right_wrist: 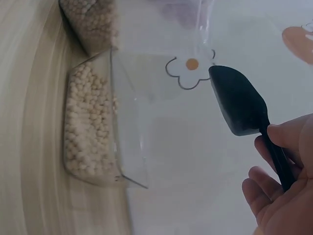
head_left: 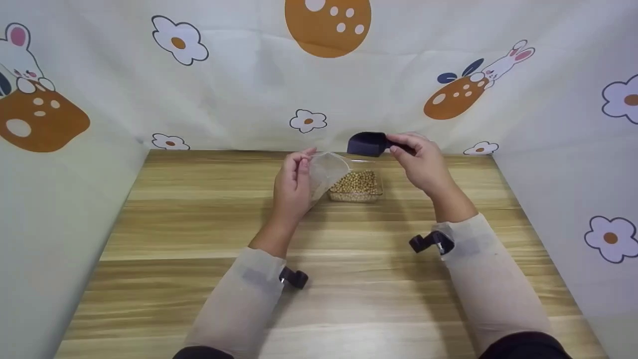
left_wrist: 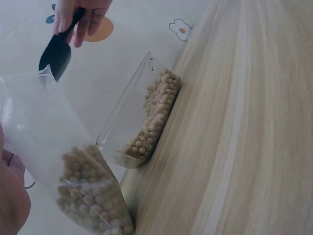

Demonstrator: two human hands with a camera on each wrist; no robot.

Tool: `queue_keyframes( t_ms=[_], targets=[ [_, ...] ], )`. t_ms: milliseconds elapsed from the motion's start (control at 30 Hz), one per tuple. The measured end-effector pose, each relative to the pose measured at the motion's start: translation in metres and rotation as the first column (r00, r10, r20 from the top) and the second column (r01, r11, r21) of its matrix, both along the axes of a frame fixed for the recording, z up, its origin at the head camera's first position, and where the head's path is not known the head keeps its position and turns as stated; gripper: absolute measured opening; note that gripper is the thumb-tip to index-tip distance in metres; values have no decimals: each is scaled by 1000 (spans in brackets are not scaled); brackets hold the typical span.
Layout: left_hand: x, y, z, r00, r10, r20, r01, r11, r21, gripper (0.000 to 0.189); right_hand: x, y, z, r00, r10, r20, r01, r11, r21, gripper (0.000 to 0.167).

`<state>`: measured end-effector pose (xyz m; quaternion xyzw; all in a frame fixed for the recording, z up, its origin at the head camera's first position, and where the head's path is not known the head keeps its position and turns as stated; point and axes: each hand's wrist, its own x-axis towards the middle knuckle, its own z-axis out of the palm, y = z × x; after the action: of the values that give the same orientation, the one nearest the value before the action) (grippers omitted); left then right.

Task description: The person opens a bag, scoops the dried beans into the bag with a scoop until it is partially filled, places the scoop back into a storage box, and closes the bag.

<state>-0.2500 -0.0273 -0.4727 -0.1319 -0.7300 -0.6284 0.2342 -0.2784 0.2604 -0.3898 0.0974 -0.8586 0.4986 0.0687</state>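
My left hand [head_left: 293,188] grips the side of a clear plastic bag [head_left: 325,169] near its mouth. Round tan beans [left_wrist: 93,191] fill the bottom of the bag in the left wrist view. Between thumb and fingers, my right hand [head_left: 426,167] holds the handle of a black scoop [head_left: 366,144]. The scoop is raised beside the bag's mouth, and no beans show in it. Below, a clear rectangular container [head_left: 380,190] stands on the table, partly filled with the same kind of beans [right_wrist: 88,129]. The bag overlaps the container's left end in the head view.
The wood-grain table [head_left: 199,279] ends at a pale cloth backdrop [head_left: 239,99] printed with flowers, rabbits and orange fruit. The cloth also hangs along both sides. A small black camera mount [head_left: 432,243] sits on the right sleeve, with another [head_left: 294,277] on the left.
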Motion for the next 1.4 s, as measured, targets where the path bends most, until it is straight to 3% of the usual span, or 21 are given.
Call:
queue_keyframes(
  t_ms=[200, 533, 900, 1400],
  targets=[
    [1, 0, 0, 1000, -1, 10, 1, 1000, 4, 23, -8, 0, -17, 1000, 5, 17, -8, 988, 156, 31],
    [1, 0, 1, 1000, -1, 17, 1, 1000, 9, 22, -9, -11, -30, 997, 73, 29, -78, 905, 418, 31],
    [0, -1, 1, 1000, 0, 15, 0, 1000, 4, 22, -16, -14, -44, 993, 71, 97, -111, 852, 512, 32],
    [-1, 1, -1, 1000, 2, -26, -2, 999, 33, 21, -19, -10, -57, 989, 75, 127, -128, 863, 489, 34]
  ],
)
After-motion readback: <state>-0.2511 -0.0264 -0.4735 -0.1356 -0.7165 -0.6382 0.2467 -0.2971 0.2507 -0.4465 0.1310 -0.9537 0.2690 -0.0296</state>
